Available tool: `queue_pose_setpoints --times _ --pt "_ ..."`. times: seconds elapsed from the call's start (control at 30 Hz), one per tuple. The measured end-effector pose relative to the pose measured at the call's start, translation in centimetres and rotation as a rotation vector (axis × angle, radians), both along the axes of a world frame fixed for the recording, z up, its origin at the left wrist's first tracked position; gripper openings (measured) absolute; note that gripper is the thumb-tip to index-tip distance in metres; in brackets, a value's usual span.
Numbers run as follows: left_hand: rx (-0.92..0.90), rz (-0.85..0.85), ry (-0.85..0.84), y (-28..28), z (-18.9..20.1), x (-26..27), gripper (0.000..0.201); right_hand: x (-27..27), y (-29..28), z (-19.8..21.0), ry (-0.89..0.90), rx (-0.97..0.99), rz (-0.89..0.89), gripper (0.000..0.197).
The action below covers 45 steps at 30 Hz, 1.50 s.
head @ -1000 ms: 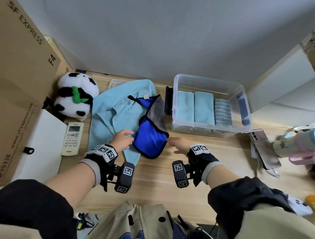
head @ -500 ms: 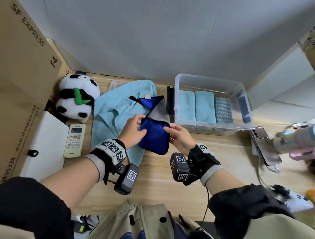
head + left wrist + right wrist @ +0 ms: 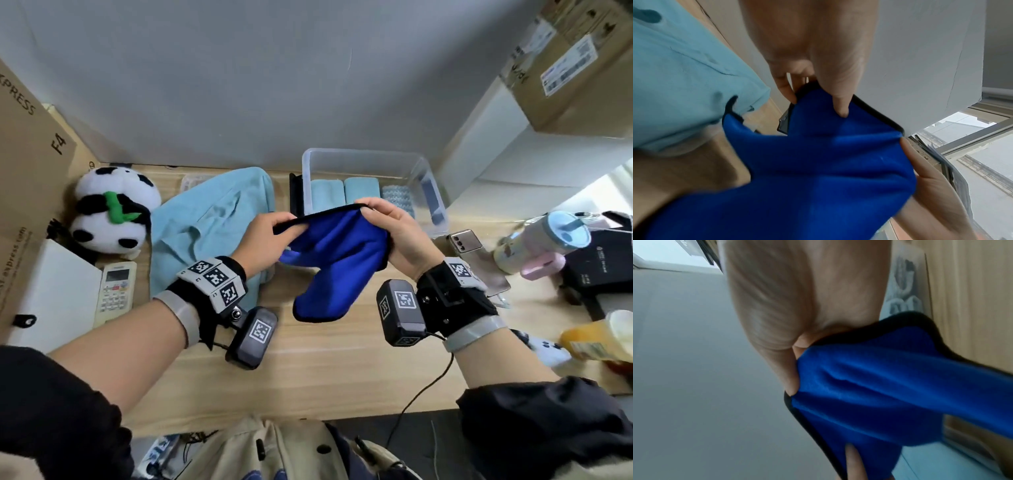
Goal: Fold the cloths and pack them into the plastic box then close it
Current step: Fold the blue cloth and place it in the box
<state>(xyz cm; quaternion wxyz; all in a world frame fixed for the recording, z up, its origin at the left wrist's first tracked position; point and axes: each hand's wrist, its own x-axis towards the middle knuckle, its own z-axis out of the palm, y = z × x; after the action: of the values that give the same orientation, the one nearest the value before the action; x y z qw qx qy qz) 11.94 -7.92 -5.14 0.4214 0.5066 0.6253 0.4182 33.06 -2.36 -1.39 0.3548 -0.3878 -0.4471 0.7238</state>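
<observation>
Both forearms reach forward over the bench (image 3: 325, 373), wrists raised, and the blue cloth (image 3: 337, 260) is held up between them above the wood. The left hand (image 3: 265, 236) sits at 9 o'clock of the cloth, its grip pinching the black-trimmed top edge, thumb on the near face and fingers behind; the left wrist view shows that thumb pressed into the blue fabric. The right hand (image 3: 394, 233) is at 3 o'clock of the cloth, palm turned toward the camera, its grip likewise clenched on the same top edge, which runs taut between the two hands. The rest of the cloth hangs in loose folds toward 6 o'clock, clear of the bench. Behind the hands, at 12 o'clock, stands the clear plastic box (image 3: 424, 178), open, with two light blue folded cloths (image 3: 344, 192) and a patterned one inside; the held cloth hides their near ends. At 10 o'clock a light blue cloth (image 3: 205, 219) lies spread on the bench, its right part hidden by the left hand. Both wrist views are blurred, and the right fingertips are buried in fabric there.
</observation>
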Motion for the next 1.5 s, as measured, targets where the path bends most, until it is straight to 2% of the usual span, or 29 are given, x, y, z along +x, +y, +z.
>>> queue_pose_setpoints --times 0.1,0.23,0.3,0.37,0.43,0.57,0.67,0.77,0.83,0.93,1.07,1.23,1.3,1.4,1.43,1.5 --pt "-0.016 0.016 -0.086 -0.5 0.4 1.0 0.015 3.2 -0.2 0.1 -0.195 0.096 0.046 0.018" --pt "-0.195 -0.034 -0.272 -1.0 0.5 1.6 0.016 7.4 -0.5 -1.0 -0.59 0.178 0.317 0.028" --pt "-0.261 -0.079 -0.3 -1.4 0.4 1.8 0.02 9.0 -0.9 -1.3 -0.828 0.252 0.464 0.02" --pt "-0.253 -0.058 -0.292 -1.6 0.3 2.1 0.02 10.3 -1.2 -1.5 -0.939 0.27 0.467 0.014" --pt "-0.218 0.014 -0.28 -1.8 0.0 2.6 0.019 11.3 -1.5 -1.9 -0.925 0.245 0.314 0.004" --pt "-0.148 0.181 -0.305 -1.5 -0.2 2.6 0.012 11.9 -1.4 -2.5 -0.742 0.141 0.013 0.019" --pt "-0.08 0.252 -0.345 -1.0 0.7 2.4 0.024 11.7 -1.3 -1.6 -0.59 0.205 -0.186 0.017" --pt "-0.007 0.269 -0.384 -0.4 2.3 2.2 0.017 11.2 -1.1 0.1 -0.464 0.269 -0.334 0.006" --pt "0.042 0.242 -0.434 -0.1 3.4 2.0 0.018 11.0 -1.0 1.1 -0.349 0.294 -0.377 0.006" --pt "0.052 0.202 -0.496 -0.3 4.2 1.6 0.019 11.4 -1.3 1.7 -0.235 0.31 -0.338 0.016" --pt "-0.067 0.205 -0.481 -2.0 1.4 1.4 0.025 13.0 -2.0 -0.9 -0.347 0.195 -0.123 0.018" --pt "-0.332 0.163 -0.312 -5.9 -5.3 1.6 0.03 14.6 -4.7 -8.3 -0.621 -0.034 0.164 0.027" --pt "-0.428 0.078 -0.211 -7.4 -7.9 1.5 0.027 15.0 -6.2 -11.0 -0.677 -0.135 0.275 0.034" --pt "-0.58 -0.09 -0.035 -9.0 -10.9 1.0 0.018 15.8 -8.1 -14.1 -0.756 -0.3 0.352 0.035" --pt "-0.636 -0.125 -0.016 -9.5 -11.7 0.9 0.017 15.9 -8.6 -14.8 -0.787 -0.328 0.367 0.045" --pt "-0.716 -0.152 -0.007 -10.4 -12.5 0.9 0.017 16.3 -9.4 -16.3 -0.826 -0.332 0.398 0.083"
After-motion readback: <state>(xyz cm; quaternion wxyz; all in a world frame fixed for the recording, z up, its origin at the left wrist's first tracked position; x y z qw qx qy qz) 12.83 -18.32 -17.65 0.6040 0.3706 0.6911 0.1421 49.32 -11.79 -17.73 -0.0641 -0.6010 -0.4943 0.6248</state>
